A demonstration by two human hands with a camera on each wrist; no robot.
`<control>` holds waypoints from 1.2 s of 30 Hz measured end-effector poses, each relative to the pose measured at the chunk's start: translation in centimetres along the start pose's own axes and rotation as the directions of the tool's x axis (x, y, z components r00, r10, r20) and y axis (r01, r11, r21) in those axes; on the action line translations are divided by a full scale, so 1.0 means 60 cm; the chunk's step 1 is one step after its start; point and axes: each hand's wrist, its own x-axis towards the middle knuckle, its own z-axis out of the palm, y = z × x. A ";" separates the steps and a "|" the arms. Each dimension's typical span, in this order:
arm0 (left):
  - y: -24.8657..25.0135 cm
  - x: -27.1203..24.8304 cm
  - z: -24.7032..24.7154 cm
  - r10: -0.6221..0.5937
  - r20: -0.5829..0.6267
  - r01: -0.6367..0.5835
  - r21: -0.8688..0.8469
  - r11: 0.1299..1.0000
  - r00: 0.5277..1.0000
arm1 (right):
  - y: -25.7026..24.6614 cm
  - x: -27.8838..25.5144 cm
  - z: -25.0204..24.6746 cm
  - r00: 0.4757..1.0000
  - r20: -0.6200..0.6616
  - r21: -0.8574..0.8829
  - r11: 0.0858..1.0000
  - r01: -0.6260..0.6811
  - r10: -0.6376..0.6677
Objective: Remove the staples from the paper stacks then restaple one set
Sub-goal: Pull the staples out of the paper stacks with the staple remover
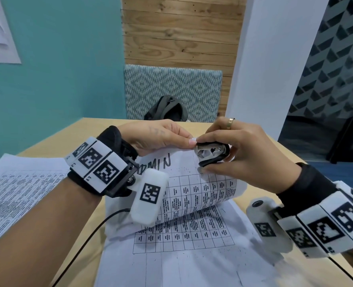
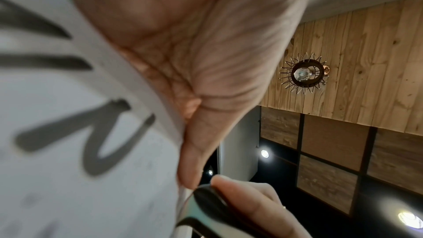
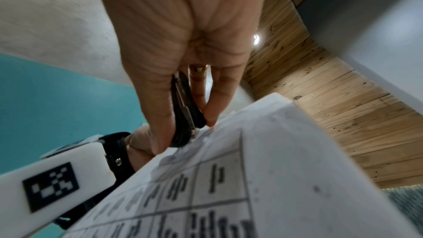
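The left hand [image 1: 157, 136] pinches the lifted corner of the stapled paper stack [image 1: 194, 189] while the right hand [image 1: 239, 150] squeezes a black staple remover [image 1: 211, 154] there. A steady pull, corner held taut, should avoid tearing.

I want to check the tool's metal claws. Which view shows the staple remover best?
The head view: the staple remover shows its metal claws side-on at the paper stack's corner. The right wrist view shows only its dark edge between fingers; the left wrist view, a blurred black handle.
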 end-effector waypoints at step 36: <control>0.011 -0.007 0.021 0.061 -0.125 -0.072 -0.080 0.994 0.990 | 0.009 -0.005 0.005 0.982 -0.160 0.236 0.969 -0.066 0.105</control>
